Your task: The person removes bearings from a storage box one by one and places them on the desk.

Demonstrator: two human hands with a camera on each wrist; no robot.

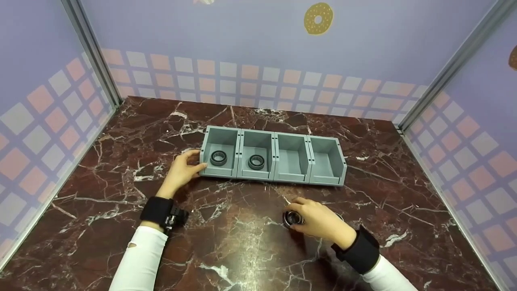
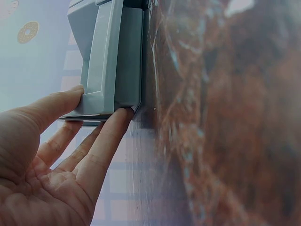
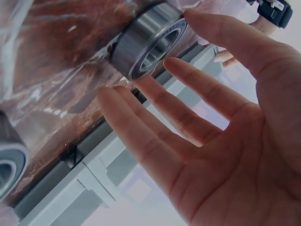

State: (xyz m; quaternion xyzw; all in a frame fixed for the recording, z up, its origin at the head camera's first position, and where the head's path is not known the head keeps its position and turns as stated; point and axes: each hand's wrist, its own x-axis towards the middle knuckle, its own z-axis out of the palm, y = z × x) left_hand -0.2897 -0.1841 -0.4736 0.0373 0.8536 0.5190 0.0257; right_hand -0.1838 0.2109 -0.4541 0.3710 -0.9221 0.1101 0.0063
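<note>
Right hand (image 1: 319, 220) at bearing (image 1: 293, 218), near front of desk (image 1: 242, 250).
Fingers straight, tips touching its left-facing rim; not gripped. Left hand (image 1: 181, 171), fingers straight, steadies tray's (image 1: 274, 176) left end; two bearings already binned.

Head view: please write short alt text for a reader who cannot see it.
A right hand reaches over a metal bearing on a dark red marble table, while the left hand touches the left end of a grey four-bin tray. The two left bins each hold one bearing; the two right bins look empty.
</note>
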